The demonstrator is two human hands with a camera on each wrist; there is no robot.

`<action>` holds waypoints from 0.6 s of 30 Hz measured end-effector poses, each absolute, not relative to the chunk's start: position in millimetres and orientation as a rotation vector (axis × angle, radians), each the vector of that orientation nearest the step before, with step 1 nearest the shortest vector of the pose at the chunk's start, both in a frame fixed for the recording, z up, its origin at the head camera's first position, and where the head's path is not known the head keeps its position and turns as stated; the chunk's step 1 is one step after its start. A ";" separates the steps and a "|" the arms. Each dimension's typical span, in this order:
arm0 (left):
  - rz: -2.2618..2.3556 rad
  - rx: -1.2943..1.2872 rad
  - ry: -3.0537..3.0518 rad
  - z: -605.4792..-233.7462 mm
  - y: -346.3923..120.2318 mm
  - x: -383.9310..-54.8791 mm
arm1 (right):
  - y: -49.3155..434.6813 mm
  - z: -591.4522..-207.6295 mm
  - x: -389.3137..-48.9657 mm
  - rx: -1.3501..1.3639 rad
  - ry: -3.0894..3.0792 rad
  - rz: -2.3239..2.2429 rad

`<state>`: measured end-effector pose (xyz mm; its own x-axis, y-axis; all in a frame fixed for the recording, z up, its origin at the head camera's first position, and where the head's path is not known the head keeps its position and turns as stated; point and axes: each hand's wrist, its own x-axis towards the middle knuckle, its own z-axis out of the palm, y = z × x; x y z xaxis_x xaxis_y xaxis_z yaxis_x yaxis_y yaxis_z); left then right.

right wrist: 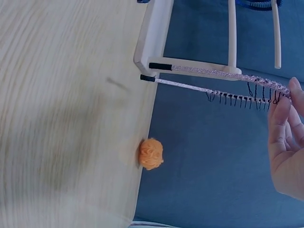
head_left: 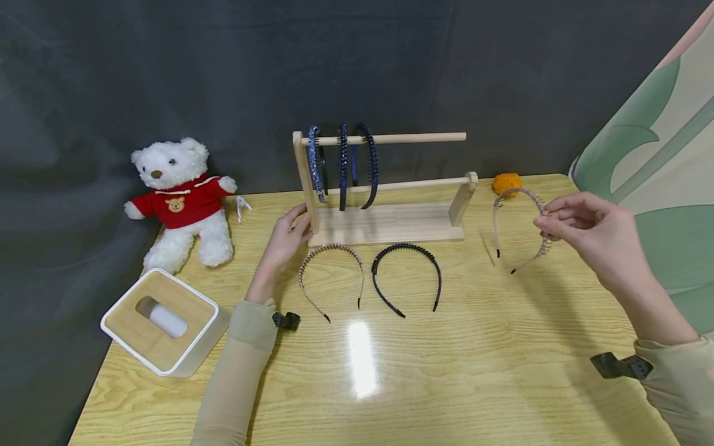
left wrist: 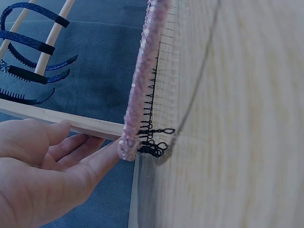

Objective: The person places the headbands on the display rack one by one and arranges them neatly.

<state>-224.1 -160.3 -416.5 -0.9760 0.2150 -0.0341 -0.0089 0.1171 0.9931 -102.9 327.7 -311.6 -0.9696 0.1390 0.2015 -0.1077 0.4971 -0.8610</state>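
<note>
My right hand (head_left: 597, 232) pinches a pink beaded headband (head_left: 524, 189) between thumb and fingers, raised above the table's right side with its black-tipped ends (right wrist: 160, 66) hanging free. At the left end of a wooden headband rack (head_left: 390, 224), my left hand (head_left: 284, 240) grips the upright (left wrist: 90, 123), thumb on one side and fingers on the other. Three dark blue headbands, one glittery (head_left: 314, 164), hang toward the left of the rack's rods. In front of the rack, a second pink headband (head_left: 331, 246) and a black headband (head_left: 404, 245) lie on the table.
A white teddy bear in a red sweater (head_left: 178, 204) sits at the back left, a small white clip-like piece (head_left: 242, 206) beside it. Nearer stands a white tissue box with a wooden lid (head_left: 125, 310). An orange fluffy ball (head_left: 506, 183) lies near the table's back edge.
</note>
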 end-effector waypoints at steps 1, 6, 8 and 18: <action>1.972 0.207 2.214 -416.6 -160.3 -224.1 | 327.1 -310.6 -103.1 -0.025 -2.491 1.466; 1.963 0.204 2.221 -417.6 -161.5 -224.6 | 323.2 -305.0 -104.7 -0.013 -2.459 1.483; 1.957 0.203 2.226 -417.8 -161.8 -224.8 | 321.4 -302.7 -105.4 -0.007 -2.451 1.486; 1.939 0.190 2.243 -415.9 -160.9 -223.8 | 313.1 -292.1 -108.1 0.027 -2.377 1.527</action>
<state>-223.8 -160.9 -415.9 -0.9774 0.2063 -0.0451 -0.0148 0.1462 0.9891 -108.1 313.1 -292.1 -0.9504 0.1522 0.2714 -0.1836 0.4301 -0.8839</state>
